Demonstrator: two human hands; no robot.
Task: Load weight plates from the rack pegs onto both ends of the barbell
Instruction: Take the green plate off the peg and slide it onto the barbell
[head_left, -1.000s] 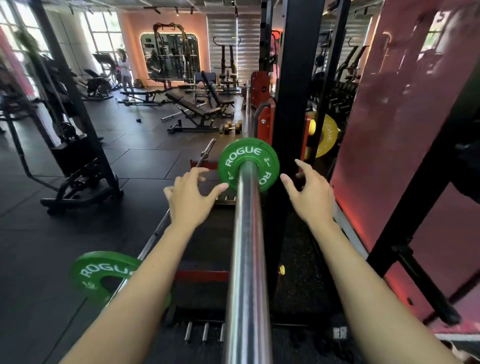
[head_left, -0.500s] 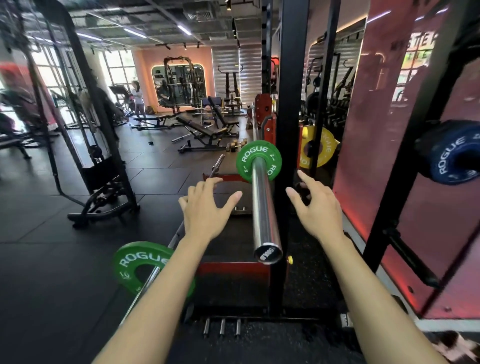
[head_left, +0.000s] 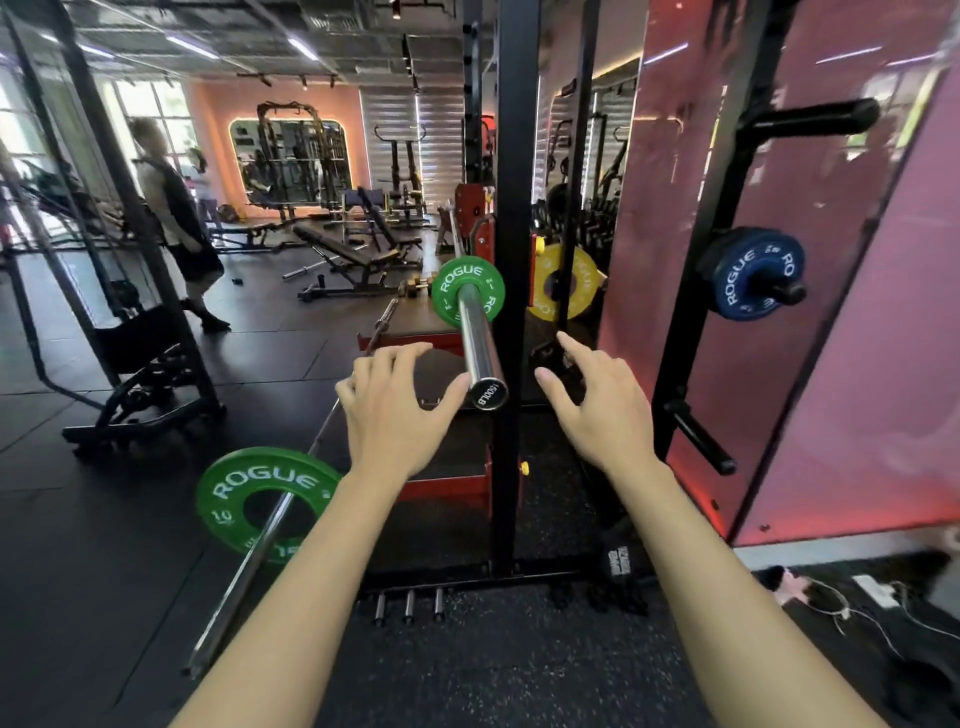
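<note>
Our left hand (head_left: 392, 410) and right hand (head_left: 602, 410) hover with fingers spread and holding nothing on either side of the barbell sleeve (head_left: 480, 345) end, the green plate (head_left: 467, 291) seated farther along it.

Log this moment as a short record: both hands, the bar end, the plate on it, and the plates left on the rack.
left hand: open, beside the sleeve end, holding nothing
right hand: open, holding nothing
barbell sleeve: chrome, end cap toward the camera
green plate: on the sleeve
blue plate: on a rack peg, right
yellow plate: behind the upright
</note>
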